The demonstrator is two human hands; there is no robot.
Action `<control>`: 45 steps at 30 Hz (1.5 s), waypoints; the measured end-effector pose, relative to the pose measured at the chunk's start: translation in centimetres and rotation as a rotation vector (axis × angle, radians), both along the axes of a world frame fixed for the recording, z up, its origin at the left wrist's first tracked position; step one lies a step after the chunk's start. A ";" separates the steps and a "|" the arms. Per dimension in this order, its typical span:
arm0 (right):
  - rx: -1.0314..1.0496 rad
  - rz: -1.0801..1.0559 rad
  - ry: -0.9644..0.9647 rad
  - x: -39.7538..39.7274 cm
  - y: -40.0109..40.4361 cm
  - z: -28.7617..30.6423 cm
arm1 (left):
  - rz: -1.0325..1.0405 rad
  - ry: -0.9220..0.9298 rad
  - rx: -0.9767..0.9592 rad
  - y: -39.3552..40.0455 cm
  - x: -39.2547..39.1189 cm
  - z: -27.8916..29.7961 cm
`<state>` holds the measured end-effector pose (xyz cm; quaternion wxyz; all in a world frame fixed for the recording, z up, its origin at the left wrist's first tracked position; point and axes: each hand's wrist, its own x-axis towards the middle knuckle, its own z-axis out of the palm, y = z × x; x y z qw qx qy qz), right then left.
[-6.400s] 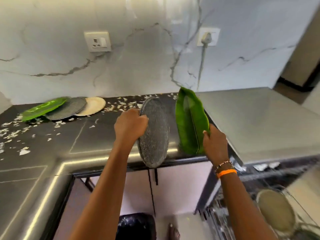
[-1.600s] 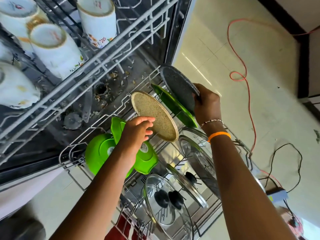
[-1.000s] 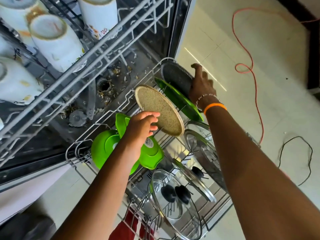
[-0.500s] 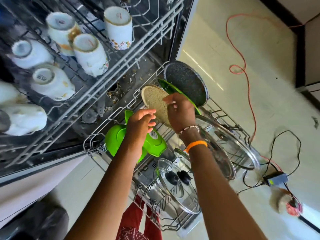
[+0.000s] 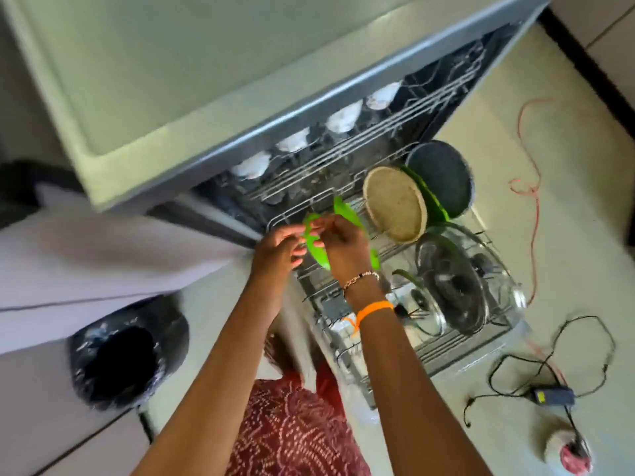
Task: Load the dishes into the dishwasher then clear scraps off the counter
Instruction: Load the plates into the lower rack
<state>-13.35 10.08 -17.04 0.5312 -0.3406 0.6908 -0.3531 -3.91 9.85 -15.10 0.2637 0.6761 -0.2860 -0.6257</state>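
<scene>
Dishes stand on edge at the far end of the lower rack [image 5: 488,324]: a tan plate [image 5: 395,204], a green plate [image 5: 433,204] behind it, then a dark speckled plate [image 5: 443,176]. Glass lids [image 5: 453,290] lean nearer in the same rack. Both hands meet over the rack's left side at a bright green bowl [image 5: 318,250]. The right hand [image 5: 343,249] has its fingers curled on the bowl. The left hand [image 5: 278,250] touches the bowl's rim, but the blur hides its grip. White cups [image 5: 343,118] sit in the upper rack. A black bin [image 5: 129,352] stands on the floor at left.

The lower dishwasher rack [image 5: 488,341] holds a beige plate [image 5: 395,204], a dark plate [image 5: 443,176] farther right, and glass lids [image 5: 453,290] nearer. A black cable [image 5: 549,365] lies on the floor [image 5: 567,235] at right.
</scene>
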 end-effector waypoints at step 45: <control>-0.144 1.109 -0.325 70.9 -3.1 28.2 | 1.064 -0.145 -0.525 8.9 68.4 26.0</control>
